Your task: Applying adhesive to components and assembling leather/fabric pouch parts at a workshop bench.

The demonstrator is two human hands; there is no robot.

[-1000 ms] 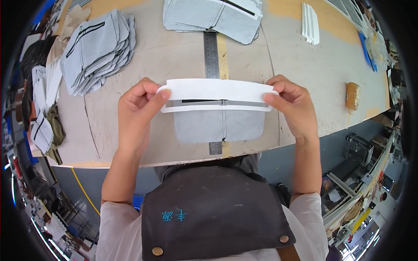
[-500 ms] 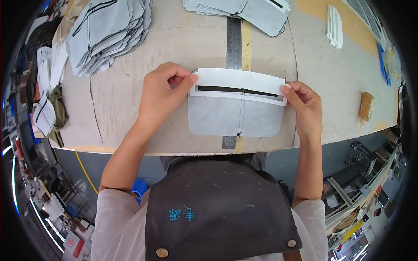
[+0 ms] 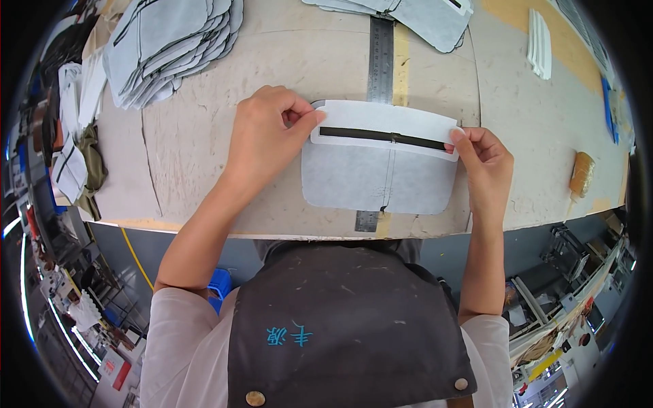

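Head view: grey fabric panel (image 3: 377, 175) lies flat across the steel ruler (image 3: 379, 61), long axis 9-to-3 o'clock. Left hand (image 3: 262, 132) pinches its white strip (image 3: 384, 122) at 9; right hand (image 3: 484, 163) pinches at 3, equally near.

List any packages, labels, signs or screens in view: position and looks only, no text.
Wrapped packet: right end of the table, small, oblong, amber-brown in clear film.
Apron marking: on the dark apron's chest, lower centre, short and light blue.
Steel ruler: table centre, under the grey fabric piece, long strip with printed graduations.
No screens or signs discernible.
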